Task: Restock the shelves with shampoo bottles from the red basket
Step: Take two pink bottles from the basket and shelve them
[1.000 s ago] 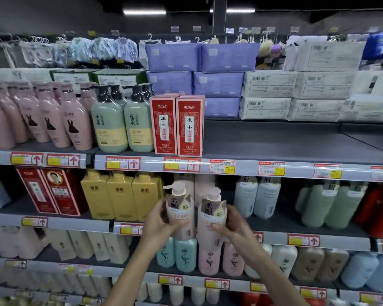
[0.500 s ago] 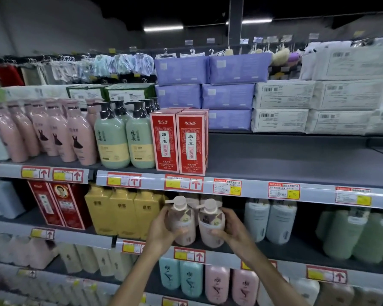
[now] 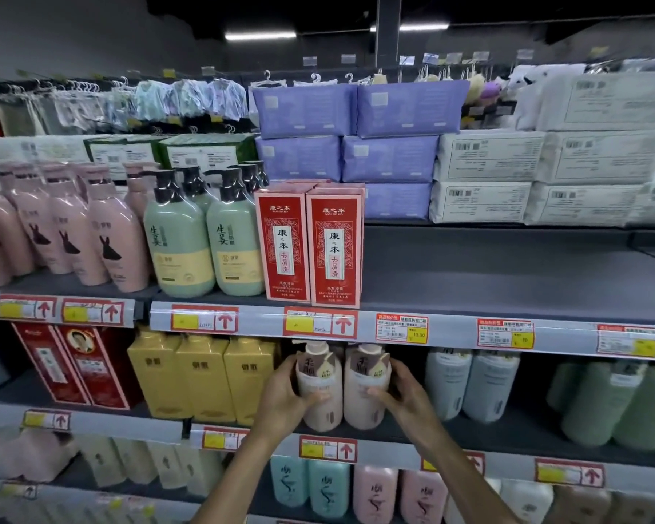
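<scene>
Two pale pink shampoo pump bottles stand side by side on the second shelf [image 3: 507, 429], between yellow bottles and grey-white ones. My left hand [image 3: 284, 399] grips the left pink bottle [image 3: 320, 387] from its left side. My right hand [image 3: 405, 397] grips the right pink bottle [image 3: 363, 387] from its right side. Both bottles are upright, their pump heads just under the price rail [image 3: 318, 323] of the shelf above. The red basket is out of view.
Yellow bottles [image 3: 201, 376] stand close on the left and grey-white bottles [image 3: 469, 380] on the right. The top shelf holds pink and green bottles and two red boxes [image 3: 311, 243], with bare shelf [image 3: 488, 274] to their right. Lower shelves hold teal and pink bottles.
Both hands have carried the two pink bottles from in front of the shelf edge back onto the second shelf. The camera has tilted up and moved closer.
</scene>
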A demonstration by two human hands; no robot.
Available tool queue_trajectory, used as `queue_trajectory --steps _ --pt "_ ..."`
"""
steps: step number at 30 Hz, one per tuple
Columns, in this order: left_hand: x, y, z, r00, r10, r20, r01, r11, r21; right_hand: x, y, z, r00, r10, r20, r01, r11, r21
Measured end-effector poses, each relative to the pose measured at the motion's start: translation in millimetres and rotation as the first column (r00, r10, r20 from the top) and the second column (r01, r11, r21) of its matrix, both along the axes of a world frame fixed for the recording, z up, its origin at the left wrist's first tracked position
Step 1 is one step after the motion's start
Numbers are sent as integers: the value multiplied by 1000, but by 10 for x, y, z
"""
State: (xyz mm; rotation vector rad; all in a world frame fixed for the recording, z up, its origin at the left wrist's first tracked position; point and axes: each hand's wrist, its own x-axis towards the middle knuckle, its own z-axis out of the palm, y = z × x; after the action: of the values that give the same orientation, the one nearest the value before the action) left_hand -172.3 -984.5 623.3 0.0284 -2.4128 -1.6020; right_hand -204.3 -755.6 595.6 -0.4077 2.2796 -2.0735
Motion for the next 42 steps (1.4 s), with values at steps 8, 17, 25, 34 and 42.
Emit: queue_trajectory --steps 8,17,25,34,42 --pt "-112 20 25 1000 -9 25 9 1000 -8 -15 -91 36 994 -94 -57 95 995 9" --pt "-59 63 22 999 -4 39 4 1000 13 25 -151 -8 973 -182 -141 193 979 72" --pt "26 189 53 975 -50 216 -65 866 496 150 -209 40 968 -219 125 231 968 -97" --pt "-48 272 97 953 1 302 -174 818 548 -54 -293 221 945 -191 264 243 953 -180" --pt "441 358 -410 960 -42 275 -148 761 632 536 -104 -104 944 -172 281 223 962 -158"
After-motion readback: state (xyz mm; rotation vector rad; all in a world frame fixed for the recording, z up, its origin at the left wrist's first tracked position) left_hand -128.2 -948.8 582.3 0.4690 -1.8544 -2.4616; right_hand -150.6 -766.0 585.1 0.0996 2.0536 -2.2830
